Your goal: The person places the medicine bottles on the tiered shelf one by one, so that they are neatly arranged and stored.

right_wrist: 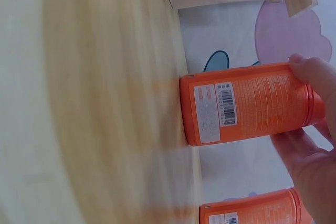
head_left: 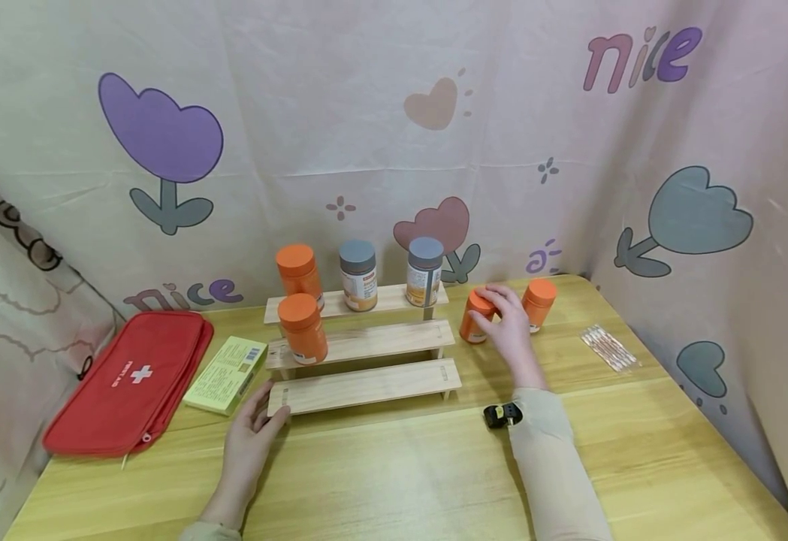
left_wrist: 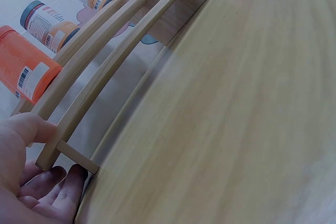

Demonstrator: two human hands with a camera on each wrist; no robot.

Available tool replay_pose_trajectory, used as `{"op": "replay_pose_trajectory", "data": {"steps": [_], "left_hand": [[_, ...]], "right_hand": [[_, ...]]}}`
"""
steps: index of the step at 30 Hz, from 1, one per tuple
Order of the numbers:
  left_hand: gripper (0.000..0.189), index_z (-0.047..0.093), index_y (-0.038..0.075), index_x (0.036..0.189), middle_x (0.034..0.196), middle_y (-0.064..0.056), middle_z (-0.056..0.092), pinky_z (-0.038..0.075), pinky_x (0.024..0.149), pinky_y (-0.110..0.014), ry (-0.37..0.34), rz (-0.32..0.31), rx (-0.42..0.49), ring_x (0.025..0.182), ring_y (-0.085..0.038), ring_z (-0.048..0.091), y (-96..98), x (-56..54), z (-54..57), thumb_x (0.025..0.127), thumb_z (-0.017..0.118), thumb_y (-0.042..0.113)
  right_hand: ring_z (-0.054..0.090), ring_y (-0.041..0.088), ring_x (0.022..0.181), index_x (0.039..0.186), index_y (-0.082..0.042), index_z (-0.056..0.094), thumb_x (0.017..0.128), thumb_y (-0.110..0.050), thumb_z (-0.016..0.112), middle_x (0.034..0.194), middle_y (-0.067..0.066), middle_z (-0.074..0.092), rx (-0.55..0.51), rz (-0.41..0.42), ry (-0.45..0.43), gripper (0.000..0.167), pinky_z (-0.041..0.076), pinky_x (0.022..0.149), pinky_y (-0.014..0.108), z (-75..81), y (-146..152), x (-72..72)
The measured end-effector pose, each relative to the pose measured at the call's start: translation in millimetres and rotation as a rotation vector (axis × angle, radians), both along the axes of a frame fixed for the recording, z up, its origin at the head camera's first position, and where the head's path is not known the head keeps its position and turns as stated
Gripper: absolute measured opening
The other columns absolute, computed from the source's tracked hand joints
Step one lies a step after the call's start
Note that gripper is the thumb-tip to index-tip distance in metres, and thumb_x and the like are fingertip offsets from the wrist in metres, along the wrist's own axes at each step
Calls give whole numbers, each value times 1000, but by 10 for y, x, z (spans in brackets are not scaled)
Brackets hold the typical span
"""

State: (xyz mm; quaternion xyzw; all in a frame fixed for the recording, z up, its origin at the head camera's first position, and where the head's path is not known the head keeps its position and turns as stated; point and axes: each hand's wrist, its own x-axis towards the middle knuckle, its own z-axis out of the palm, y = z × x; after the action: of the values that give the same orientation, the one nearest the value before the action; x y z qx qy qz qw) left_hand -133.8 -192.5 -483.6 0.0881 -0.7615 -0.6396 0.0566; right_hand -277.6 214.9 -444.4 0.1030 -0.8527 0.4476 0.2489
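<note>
My right hand (head_left: pixel 511 323) grips an orange bottle (head_left: pixel 476 319) around its cap and upper part, right of a three-step wooden rack (head_left: pixel 366 391). In the right wrist view the held bottle (right_wrist: pixel 247 106) shows a white barcode label, and its base is at the tabletop. With thumb above and fingers below, my left hand (head_left: pixel 248 443) holds the left end of the rack's lowest step. On the top step stand an orange bottle (head_left: pixel 299 274) and two grey-capped bottles, one in the middle (head_left: pixel 358 278) and one at the right (head_left: pixel 424 274). Another orange bottle (head_left: pixel 303 330) stands on the middle step's left end.
One more orange bottle (head_left: pixel 538 304) stands just right of my right hand. Farther right lies a clear pack of cotton swabs (head_left: pixel 610 347). A yellow-green box (head_left: pixel 226 376) and a red first-aid pouch (head_left: pixel 130 383) lie at left. A patterned curtain (head_left: pixel 326 113) hangs behind the table.
</note>
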Motion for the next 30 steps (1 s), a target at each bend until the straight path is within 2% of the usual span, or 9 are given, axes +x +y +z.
{"op": "replay_pose_trajectory", "data": {"steps": [7, 11, 17, 22, 27, 30], "left_hand": [[67, 34, 4, 147, 150, -16, 32, 35, 87, -2, -11, -4, -3, 130, -26, 37, -9, -4, -15, 91, 67, 23], [67, 34, 4, 147, 150, -17, 32, 35, 87, -2, -8, -5, -4, 130, -26, 38, -11, -4, -14, 91, 67, 23], [67, 35, 4, 146, 150, -16, 32, 35, 88, -3, 1, -3, -3, 132, -26, 36, -19, 0, -3, 91, 67, 22], [67, 35, 5, 147, 150, -16, 32, 35, 88, -3, -2, 1, -1, 132, -26, 35, -26, 7, 4, 91, 67, 23], [66, 35, 4, 146, 150, -17, 32, 36, 87, -3, 5, 1, 11, 129, -25, 38, -17, 15, 3, 91, 68, 21], [66, 35, 3, 146, 150, -17, 31, 36, 86, -3, 8, -2, 21, 127, -26, 40, -12, 16, 3, 91, 67, 20]], "right_hand": [[52, 29, 115, 117, -3, 68, 80, -10, 79, 126, 13, 55, 12, -21, 33, 39, 47, 96, 42, -9, -21, 6], [53, 28, 115, 115, -4, 69, 79, -10, 79, 125, 11, 57, -16, -43, 76, 38, 47, 95, 40, 59, -29, 28], [56, 24, 113, 116, -7, 70, 79, -12, 80, 123, 5, 61, -27, -78, 194, 38, 48, 94, 36, 328, -54, 134], [56, 23, 112, 115, -7, 70, 78, -11, 80, 122, 3, 62, -9, -73, 290, 38, 48, 93, 31, 568, -100, 274], [56, 22, 110, 113, -1, 69, 75, 2, 79, 121, 10, 61, -105, 27, 325, 38, 46, 93, 21, 849, -188, 504], [56, 19, 109, 111, 6, 67, 74, 13, 75, 120, 17, 59, -157, 104, 331, 39, 46, 94, 21, 1057, -287, 700]]}}
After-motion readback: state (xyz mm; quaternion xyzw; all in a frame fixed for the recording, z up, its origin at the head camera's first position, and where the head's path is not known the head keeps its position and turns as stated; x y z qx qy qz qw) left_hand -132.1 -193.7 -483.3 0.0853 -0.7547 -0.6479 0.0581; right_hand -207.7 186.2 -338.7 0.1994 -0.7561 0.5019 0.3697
